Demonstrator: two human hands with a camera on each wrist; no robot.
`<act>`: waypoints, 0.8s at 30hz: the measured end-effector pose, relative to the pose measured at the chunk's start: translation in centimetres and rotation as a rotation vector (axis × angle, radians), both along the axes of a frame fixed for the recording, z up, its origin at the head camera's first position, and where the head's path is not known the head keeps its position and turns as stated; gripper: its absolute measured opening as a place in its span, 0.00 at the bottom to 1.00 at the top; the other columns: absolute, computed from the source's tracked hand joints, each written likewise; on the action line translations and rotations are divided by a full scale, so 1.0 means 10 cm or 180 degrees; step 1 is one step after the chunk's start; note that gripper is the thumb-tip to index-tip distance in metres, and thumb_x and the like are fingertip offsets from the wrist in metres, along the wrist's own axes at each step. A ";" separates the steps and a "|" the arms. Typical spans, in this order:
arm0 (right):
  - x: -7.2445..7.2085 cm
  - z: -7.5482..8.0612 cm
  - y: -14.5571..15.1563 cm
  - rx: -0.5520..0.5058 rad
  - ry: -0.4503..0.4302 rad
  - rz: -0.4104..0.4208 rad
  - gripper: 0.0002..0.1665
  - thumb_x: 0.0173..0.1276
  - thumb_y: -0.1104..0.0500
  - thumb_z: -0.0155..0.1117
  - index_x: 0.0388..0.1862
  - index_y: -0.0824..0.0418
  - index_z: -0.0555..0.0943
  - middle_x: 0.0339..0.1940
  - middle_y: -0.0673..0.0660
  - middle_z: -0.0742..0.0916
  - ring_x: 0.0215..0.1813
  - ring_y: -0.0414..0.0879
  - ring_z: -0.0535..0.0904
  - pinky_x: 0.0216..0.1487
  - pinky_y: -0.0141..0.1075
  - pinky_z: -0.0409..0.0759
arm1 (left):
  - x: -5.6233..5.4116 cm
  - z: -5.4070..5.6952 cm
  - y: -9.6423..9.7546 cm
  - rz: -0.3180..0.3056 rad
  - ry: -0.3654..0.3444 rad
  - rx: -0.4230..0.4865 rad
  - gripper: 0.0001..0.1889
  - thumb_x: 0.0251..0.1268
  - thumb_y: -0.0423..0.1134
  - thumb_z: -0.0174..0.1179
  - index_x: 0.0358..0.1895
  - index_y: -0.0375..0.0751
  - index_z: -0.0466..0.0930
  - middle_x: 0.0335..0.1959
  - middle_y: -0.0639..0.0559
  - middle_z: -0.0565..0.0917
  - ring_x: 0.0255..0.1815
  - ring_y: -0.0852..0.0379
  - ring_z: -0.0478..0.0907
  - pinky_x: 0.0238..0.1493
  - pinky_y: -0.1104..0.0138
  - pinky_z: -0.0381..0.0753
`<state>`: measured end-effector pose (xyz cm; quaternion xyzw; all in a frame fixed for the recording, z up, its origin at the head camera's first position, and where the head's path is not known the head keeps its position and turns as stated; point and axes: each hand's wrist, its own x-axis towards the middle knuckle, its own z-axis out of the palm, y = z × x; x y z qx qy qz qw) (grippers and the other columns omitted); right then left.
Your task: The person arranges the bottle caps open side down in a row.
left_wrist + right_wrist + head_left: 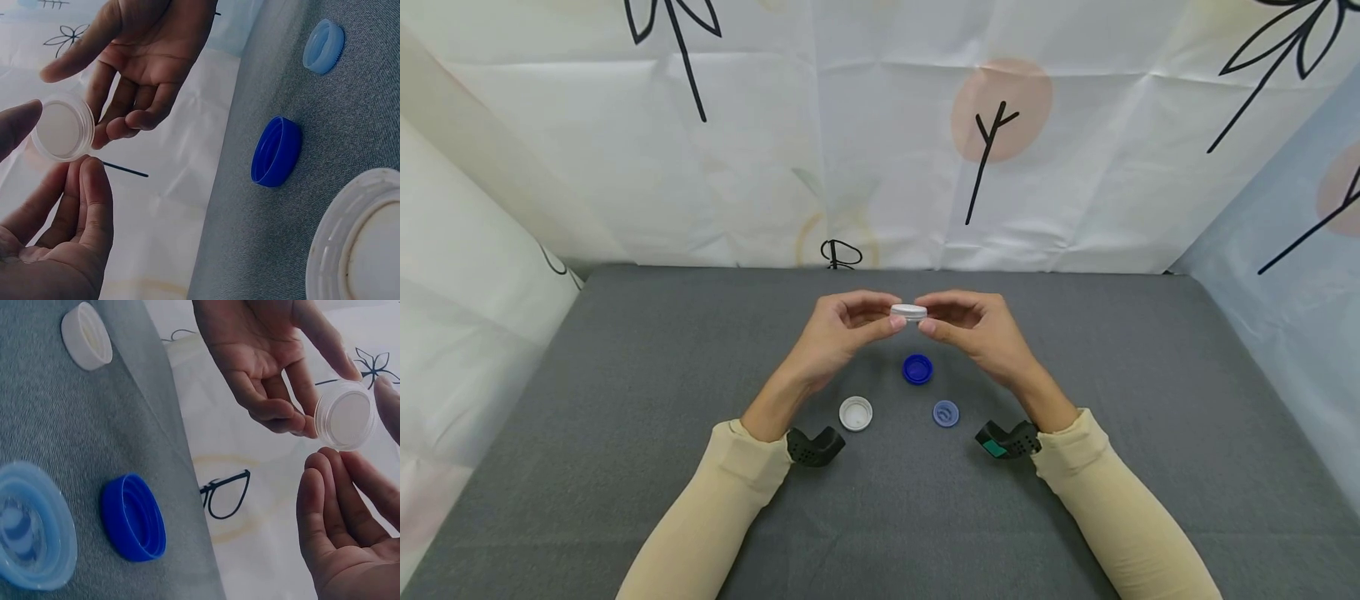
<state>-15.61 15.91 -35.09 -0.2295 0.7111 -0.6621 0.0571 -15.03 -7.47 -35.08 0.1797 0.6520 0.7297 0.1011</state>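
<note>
A translucent round plastic cap (908, 312) is held up above the far part of the table, between the two hands. My left hand (842, 329) pinches its left edge between thumb and fingers. At the opposite edge, my right hand (973, 327) holds it with thumb and fingertips. The cap's round face shows in the left wrist view (59, 128) and in the right wrist view (350, 419). Below the hands on the cloth lie a dark blue cap (917, 369), a white cap (856, 413) and a light blue cap (946, 413), hollow sides up.
A grey cloth (880, 517) covers the table. White printed fabric (887, 167) hangs behind it and along both sides. Each wrist wears a dark camera mount, one on the left (815, 447) and one on the right (1009, 439).
</note>
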 end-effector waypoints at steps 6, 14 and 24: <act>0.01 0.01 -0.01 -0.0117 -0.0228 0.0083 0.19 0.69 0.67 0.69 0.56 0.74 0.82 0.48 0.56 0.88 0.51 0.49 0.85 0.54 0.39 0.82 | 0.00 -0.02 0.00 -0.0046 0.0135 0.0011 0.15 0.67 0.27 0.66 0.55 0.29 0.83 0.47 0.43 0.85 0.51 0.48 0.83 0.56 0.58 0.81; 0.01 0.01 -0.02 -0.0184 -0.0325 0.0124 0.17 0.68 0.66 0.70 0.54 0.72 0.83 0.47 0.58 0.89 0.50 0.49 0.85 0.53 0.40 0.82 | 0.00 -0.02 0.01 -0.0046 0.0186 -0.0052 0.15 0.66 0.28 0.67 0.55 0.30 0.83 0.47 0.44 0.86 0.50 0.48 0.83 0.56 0.59 0.80; 0.00 -0.01 0.00 -0.0280 -0.0103 0.0253 0.20 0.65 0.71 0.71 0.55 0.73 0.82 0.49 0.58 0.89 0.50 0.51 0.86 0.51 0.40 0.84 | 0.00 0.00 -0.01 -0.0178 0.0106 -0.0025 0.18 0.64 0.25 0.68 0.56 0.29 0.82 0.48 0.43 0.85 0.49 0.50 0.83 0.53 0.62 0.81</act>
